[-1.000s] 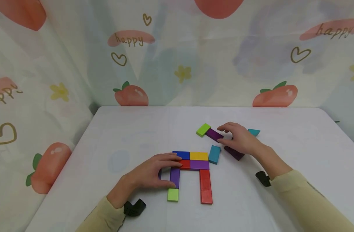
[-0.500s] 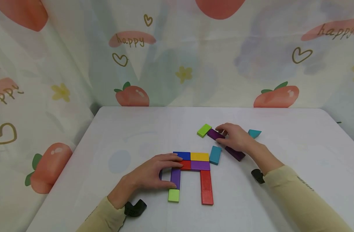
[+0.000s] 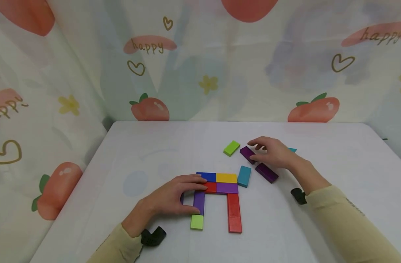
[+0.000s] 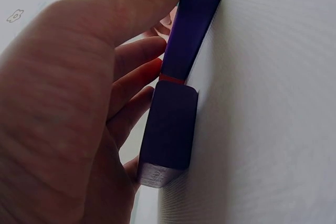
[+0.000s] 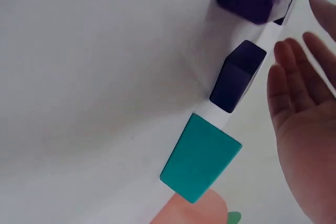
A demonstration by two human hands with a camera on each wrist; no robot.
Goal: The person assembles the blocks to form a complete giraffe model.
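My left hand rests on the joined blocks, fingers extended over the blue block and red block. Its thumb touches the purple upright block, above a light green block. In the left wrist view a dark block stands beside the palm. The right hand hovers with loosely bent fingers by a dark purple block. A gap shows between its fingers and the blocks in the right wrist view, where a teal block and a dark block lie.
A yellow block, a purple block and red blocks complete the joined shape's right side. Loose about it lie a blue-teal block, a second dark purple block and a green block on the white table.
The far dark purple block has shifted right, away from the green block. My right hand came down to it, then drew back slightly right. The left hand holds its place.
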